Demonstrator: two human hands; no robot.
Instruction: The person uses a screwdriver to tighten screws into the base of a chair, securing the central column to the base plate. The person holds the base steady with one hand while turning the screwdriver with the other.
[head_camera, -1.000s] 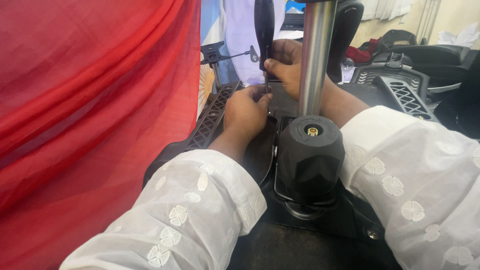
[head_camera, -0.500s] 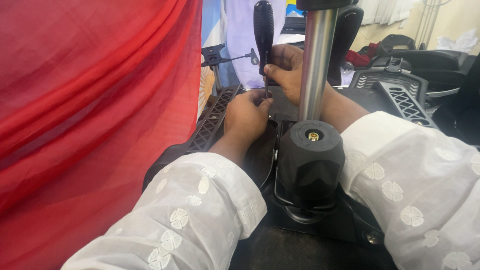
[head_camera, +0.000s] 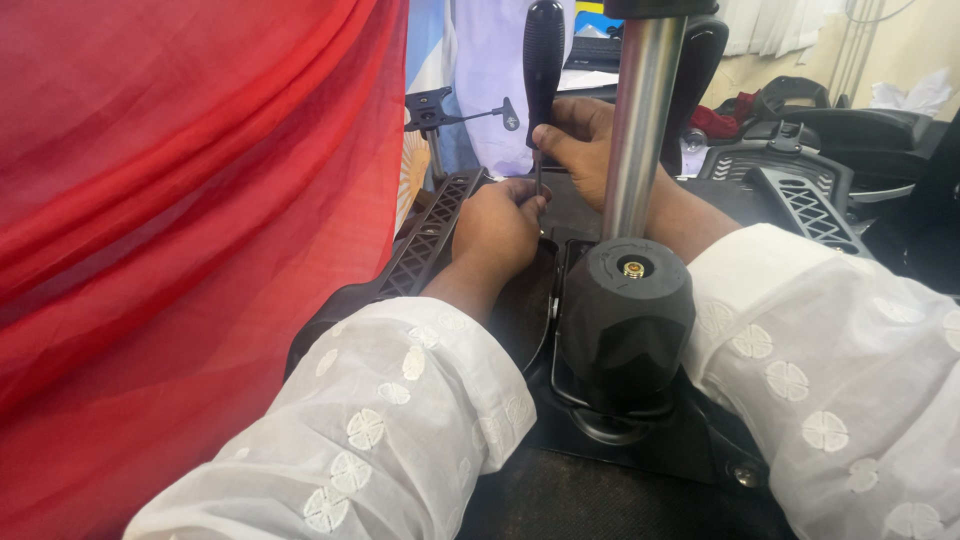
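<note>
The right hand (head_camera: 578, 140) is gripping a black-handled screwdriver (head_camera: 543, 70) just below the handle, fingers closed around it. The tool is standing nearly upright, long axis vertical, handle up and thin shaft pointing down into the black chair underside (head_camera: 440, 235). The left hand (head_camera: 498, 228) is pinching the shaft's lower end, near the far edge of that underside, just left of the chrome column (head_camera: 640, 130). Red cloth (head_camera: 180, 220) is hanging along the left.
</note>
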